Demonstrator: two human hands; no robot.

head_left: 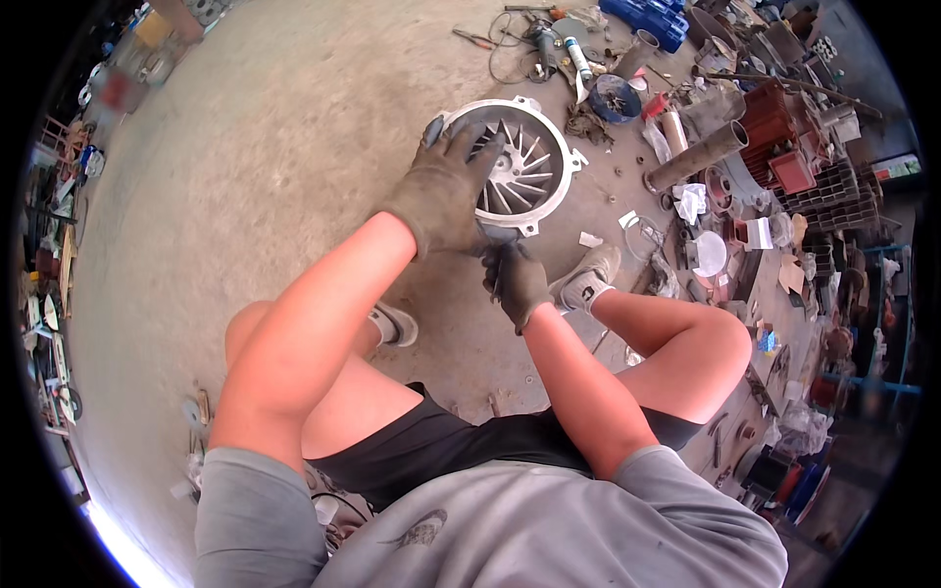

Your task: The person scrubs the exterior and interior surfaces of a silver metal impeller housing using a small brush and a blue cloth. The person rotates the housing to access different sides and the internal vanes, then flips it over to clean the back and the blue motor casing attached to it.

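A round silvery metal housing (561, 201) with a ring of radial fins inside and lugs on its rim lies on the floor in front of me. My left hand (446, 196), in a dark work glove, is laid over the housing's left side. Its fingers spread across the rim and onto the fins, and its thumb reaches down toward the near edge, holding the housing. Just below that edge is my right hand (520, 279), also gloved, with fingers closed. Something dark seems to be in its fingers, but its kind is hidden.
Beyond the housing lie an angle grinder (542, 44) with its cord, a white tube (578, 61) and a blue round container (615, 98). To the right stand a steel pipe (698, 157) and rusty red metal parts (769, 127) among scattered scraps. My shoes (590, 269) flank the work.
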